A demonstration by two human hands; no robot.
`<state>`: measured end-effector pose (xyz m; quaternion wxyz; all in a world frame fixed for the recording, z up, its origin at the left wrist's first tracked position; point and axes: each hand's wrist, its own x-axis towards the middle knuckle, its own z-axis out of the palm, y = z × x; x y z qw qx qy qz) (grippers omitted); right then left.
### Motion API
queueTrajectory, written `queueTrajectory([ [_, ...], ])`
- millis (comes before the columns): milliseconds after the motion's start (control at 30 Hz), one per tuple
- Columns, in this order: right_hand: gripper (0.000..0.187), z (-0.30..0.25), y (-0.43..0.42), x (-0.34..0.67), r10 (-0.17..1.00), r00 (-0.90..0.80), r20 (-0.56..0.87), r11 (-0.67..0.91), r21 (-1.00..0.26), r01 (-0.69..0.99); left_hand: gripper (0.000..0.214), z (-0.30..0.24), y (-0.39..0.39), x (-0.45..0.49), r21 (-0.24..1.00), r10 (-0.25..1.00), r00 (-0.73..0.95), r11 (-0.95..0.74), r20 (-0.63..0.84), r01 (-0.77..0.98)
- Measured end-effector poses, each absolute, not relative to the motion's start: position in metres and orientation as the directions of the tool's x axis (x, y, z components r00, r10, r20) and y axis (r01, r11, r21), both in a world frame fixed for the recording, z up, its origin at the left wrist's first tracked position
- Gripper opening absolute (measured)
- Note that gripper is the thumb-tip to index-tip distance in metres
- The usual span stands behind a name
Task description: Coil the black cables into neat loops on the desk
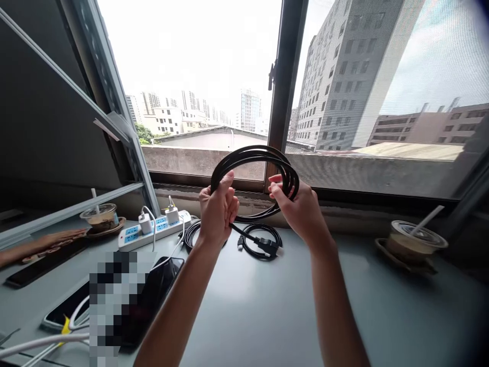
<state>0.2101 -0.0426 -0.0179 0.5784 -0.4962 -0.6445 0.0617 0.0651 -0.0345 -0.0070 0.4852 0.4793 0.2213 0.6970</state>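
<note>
A black cable is wound into a large loose coil and held up above the table in front of the window. My left hand is closed around the coil's left side, thumb on top. On the right side, my right hand grips the same loops between thumb and curled fingers. From under my left hand one cable end hangs down, carrying a black plug with a metal tip. Behind that plug lies a smaller coiled black cable on the table. A further coiled black cable is partly hidden by my left hand.
A white power strip with two chargers stands at the left. Phones and white cables lie nearer. Drink cups stand left and right. Another person's hand rests at far left. A metal shelf frame rises beside the window.
</note>
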Motion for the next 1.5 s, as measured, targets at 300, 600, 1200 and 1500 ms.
queueTrajectory([
  [300, 0.035, -0.017, -0.05, 0.218, 0.795, 0.178, 0.58, 0.41, -0.73, 0.547, 0.057, -0.008, -0.041, 0.067, 0.795, 0.889, 0.053, -0.379, 0.455, -0.474],
  [600, 0.033, -0.016, -0.049, 0.217, 0.781, 0.11, 0.614, 0.56, -0.768, 0.312, 0.054, -0.002, -0.038, 0.059, 0.811, 0.9, 0.125, -0.307, 0.418, -0.499],
  [1200, 0.063, -0.011, -0.053, 0.216, 0.855, -0.243, 0.458, 0.502, -0.848, 0.169, 0.06, -0.007, -0.014, 0.046, 0.846, 0.906, 0.185, -0.259, 0.38, -0.467],
  [1500, 0.038, -0.017, -0.041, 0.214, 0.526, 0.016, 0.85, 0.711, -0.449, 0.541, 0.06, -0.005, -0.02, 0.051, 0.893, 0.916, 0.306, -0.104, 0.257, -0.438],
])
